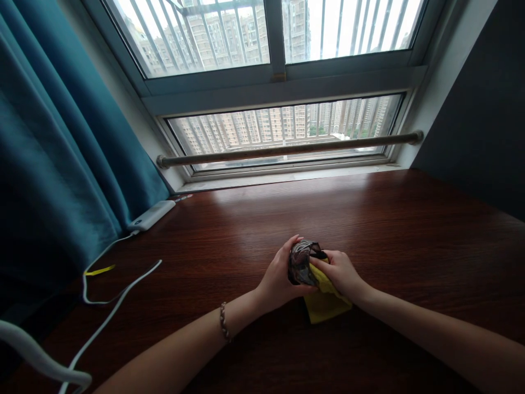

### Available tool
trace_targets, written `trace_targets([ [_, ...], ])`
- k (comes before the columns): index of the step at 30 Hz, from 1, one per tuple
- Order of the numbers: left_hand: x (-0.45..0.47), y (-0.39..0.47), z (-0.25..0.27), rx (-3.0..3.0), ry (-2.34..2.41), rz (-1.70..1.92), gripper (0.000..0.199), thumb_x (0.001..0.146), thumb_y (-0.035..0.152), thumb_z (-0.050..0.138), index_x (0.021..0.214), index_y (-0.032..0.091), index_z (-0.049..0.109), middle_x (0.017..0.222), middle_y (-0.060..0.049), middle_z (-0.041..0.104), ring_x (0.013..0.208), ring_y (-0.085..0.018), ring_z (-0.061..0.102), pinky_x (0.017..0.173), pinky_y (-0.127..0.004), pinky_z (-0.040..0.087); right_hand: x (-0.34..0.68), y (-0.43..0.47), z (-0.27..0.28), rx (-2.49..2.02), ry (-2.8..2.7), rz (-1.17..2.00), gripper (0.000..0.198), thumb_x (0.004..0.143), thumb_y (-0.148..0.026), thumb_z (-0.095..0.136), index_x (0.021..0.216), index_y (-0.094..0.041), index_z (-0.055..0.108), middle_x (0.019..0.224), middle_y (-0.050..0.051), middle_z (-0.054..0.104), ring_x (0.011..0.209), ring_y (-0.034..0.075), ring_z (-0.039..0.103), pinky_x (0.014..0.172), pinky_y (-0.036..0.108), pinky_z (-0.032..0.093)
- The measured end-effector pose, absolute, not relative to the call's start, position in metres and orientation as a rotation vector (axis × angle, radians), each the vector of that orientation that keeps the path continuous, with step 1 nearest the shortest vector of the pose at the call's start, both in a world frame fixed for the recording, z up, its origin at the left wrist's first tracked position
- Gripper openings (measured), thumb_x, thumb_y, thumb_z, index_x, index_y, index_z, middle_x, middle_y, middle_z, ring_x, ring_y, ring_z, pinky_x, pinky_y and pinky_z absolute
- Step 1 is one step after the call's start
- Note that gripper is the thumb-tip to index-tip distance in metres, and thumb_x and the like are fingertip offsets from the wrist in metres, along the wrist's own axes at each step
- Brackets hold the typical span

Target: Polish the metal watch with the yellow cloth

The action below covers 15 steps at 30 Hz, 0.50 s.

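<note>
Reddish-brown wood forms the table (pixel 410 230) under both hands. Near its middle, the left hand (pixel 279 279) is half curled round the left side of a dark shiny object, while the right hand (pixel 342 273) has its fingers bent over a yellow cloth (pixel 326 311), pressing it at the right of that dark shiny object (pixel 301 262). Just what the object is, I cannot tell. This looks like wiping: best to steady it from the left with a light grip, turn it gradually, and bunch the loose cloth so no corner drags.

Beyond lies the window (pixel 279 54), with the blue curtain (pixel 61 137) to the left and a bar (pixel 295 149) across the glass, all well apart from the hands. A white cable (pixel 115 306) loops beside the left forearm and might snag a wide elbow swing; the white power strip (pixel 153 215) and a yellow strip (pixel 99 270) sit farther off.
</note>
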<state>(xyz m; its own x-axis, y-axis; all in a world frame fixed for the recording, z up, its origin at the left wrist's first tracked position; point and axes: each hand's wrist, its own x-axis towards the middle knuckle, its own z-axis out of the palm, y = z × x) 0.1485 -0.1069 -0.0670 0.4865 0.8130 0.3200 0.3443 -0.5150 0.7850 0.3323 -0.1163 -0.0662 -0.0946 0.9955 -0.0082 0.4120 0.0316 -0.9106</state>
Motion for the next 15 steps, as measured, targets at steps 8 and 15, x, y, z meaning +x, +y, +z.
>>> trace_targets([
  [8, 0.145, -0.107, -0.059, 2.025, 0.872, 0.964, 0.09, 0.054, 0.035, 0.082, 0.129, 0.019, 0.035, 0.123, -0.013, 0.055, 0.114, -0.028, 0.054, 0.101, -0.042, 0.042, 0.332, -0.118, -0.07, -1.442, -1.535, 1.086, 0.046, 0.076, -0.055, 0.057, 0.077, -0.01, 0.067, 0.075, 0.007, 0.064, 0.07, 0.019, 0.054, 0.061, 0.025, 0.037],
  [15, 0.143, -0.101, -0.056, 1.694, 0.68, 0.833, 0.082, 0.06, 0.028, 0.079, 0.13, 0.017, 0.037, 0.124, -0.012, 0.057, 0.113, -0.026, 0.056, 0.097, -0.037, 0.045, 0.333, -0.12, -0.07, -1.424, -1.454, 1.186, 0.047, 0.074, -0.054, 0.06, 0.083, -0.01, 0.069, 0.079, 0.008, 0.065, 0.074, 0.021, 0.056, 0.061, 0.026, 0.04],
])
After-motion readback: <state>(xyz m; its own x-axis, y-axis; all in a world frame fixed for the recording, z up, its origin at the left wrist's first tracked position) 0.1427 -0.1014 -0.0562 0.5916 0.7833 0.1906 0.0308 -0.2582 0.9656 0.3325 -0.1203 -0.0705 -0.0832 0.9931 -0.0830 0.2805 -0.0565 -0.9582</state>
